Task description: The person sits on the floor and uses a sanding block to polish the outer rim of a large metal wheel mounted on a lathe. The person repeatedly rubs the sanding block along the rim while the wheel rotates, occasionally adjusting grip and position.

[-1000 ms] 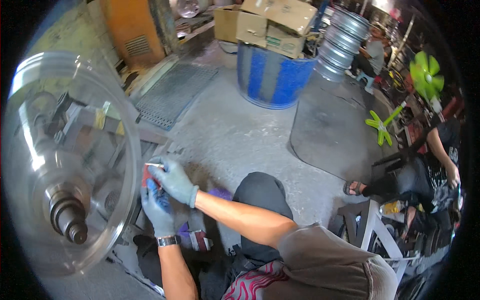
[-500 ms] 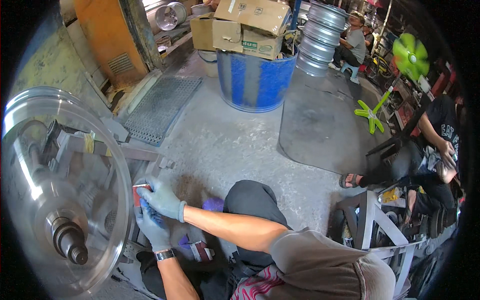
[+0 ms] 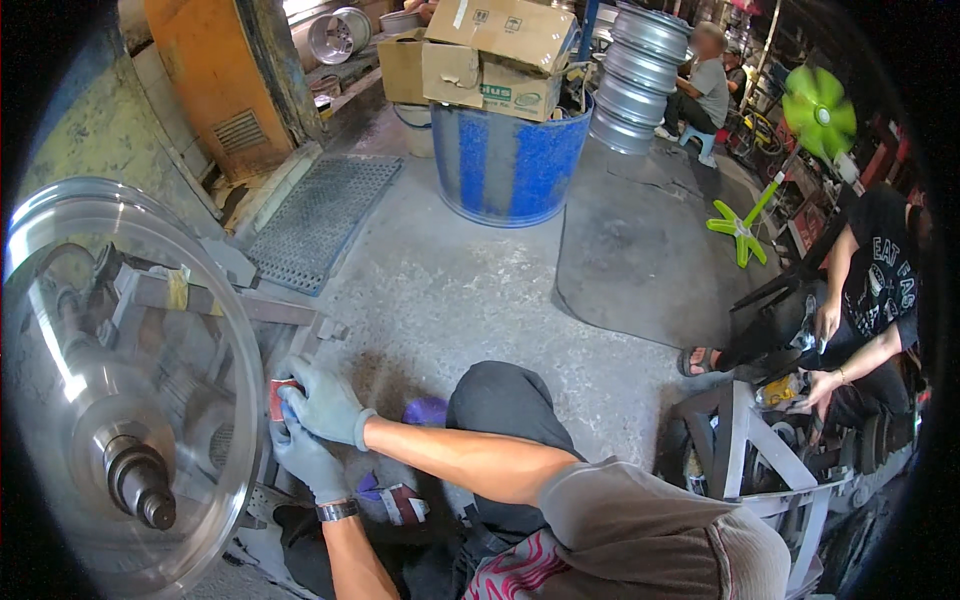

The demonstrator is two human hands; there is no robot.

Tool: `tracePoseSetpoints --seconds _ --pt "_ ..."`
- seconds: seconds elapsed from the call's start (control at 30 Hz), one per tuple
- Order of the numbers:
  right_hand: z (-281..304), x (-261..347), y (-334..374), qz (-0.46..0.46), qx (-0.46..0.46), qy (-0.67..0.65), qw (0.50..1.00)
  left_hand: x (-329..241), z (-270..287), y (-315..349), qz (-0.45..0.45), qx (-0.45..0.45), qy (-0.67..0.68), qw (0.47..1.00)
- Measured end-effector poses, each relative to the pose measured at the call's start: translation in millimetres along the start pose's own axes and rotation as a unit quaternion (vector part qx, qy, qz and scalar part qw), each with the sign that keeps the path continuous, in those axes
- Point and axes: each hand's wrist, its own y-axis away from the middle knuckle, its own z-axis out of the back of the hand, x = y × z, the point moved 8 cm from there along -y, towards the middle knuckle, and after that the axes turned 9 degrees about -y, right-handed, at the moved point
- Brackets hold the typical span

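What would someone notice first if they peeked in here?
Probably the big, blurry, see-through-looking wheel at the left, with a dark shaft end jutting out. Beside it, the gloved left hand and right hand hold a small red piece. The blue tub topped with cardboard boxes, upper middle, and the bright green fan, upper right, might catch the eye next.

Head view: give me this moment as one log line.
Left hand: gloved, gripping red pad | Right hand: gloved, on red pad | Wheel: blurred, left of hands | Pad-wheel contact: unclear
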Motion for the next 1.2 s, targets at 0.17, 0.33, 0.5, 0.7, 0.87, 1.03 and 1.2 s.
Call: tracePoseSetpoints --seconds 0.17,0.33,0.5,0.7,0.87,1.03,1.2 --pt "0 5 -3 -0.037 0.020 -0.047 0.998 -22 3 12 -0.002 -0.026 -0.024 0.999" --pt "3 4 -11 -0.045 0.050 -0.007 0.998 -21 2 8 -0.022 -0.027 -0.040 0.999" --pt "5 15 -4 0.039 0.010 0.050 0.998 -23 3 10 -0.051 -0.055 -0.099 0.992" --pt "2 6 -3 0.045 -0.009 0.021 0.999 -24 4 9 -0.091 -0.080 -0.116 0.986" --pt "2 6 -14 -0.010 0.048 -0.031 0.998 -27 6 9 -0.041 -0.028 -0.089 0.995" --pt "7 12 -13 0.061 0.008 0.018 0.998 -34 -2 15 -0.069 -0.042 -0.119 0.990" --pt "10 19 -7 0.133 -0.058 0.039 0.989 -42 -7 19 -0.090 -0.053 -0.148 0.984"
